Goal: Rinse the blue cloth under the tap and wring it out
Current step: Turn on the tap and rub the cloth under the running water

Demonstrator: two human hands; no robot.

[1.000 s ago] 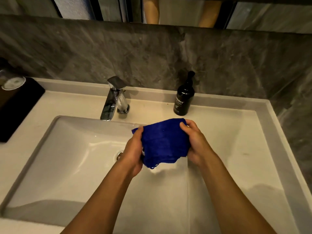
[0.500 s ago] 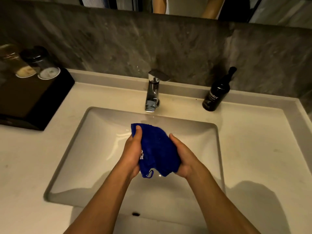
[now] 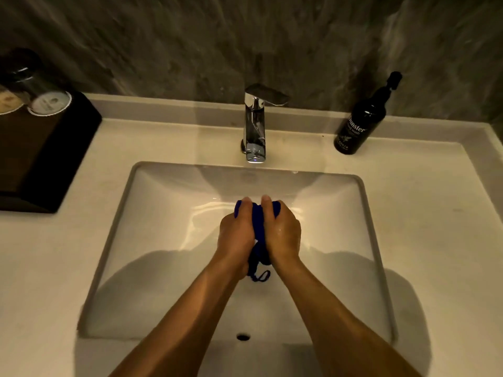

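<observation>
Half a second ago the blue cloth (image 3: 258, 229) hung loosely spread between the palms — now it is bunched into a tight roll, the left hand (image 3: 236, 236) and right hand (image 3: 283, 234) both clenched around it over the sink (image 3: 362, 227), below the tap (image 3: 255, 126). No water stream shows, so this looks like the wringing — rinsing probably finished.

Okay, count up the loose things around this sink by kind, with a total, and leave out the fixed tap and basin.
Blue cloth, bunched between the left hand and right hand: 1
Dark hand wash bottle, right of the tap: 1
Lidded glasses on the tray, one cut off by the frame edge: 2
Dark tray, at left: 1
Total: 5
</observation>
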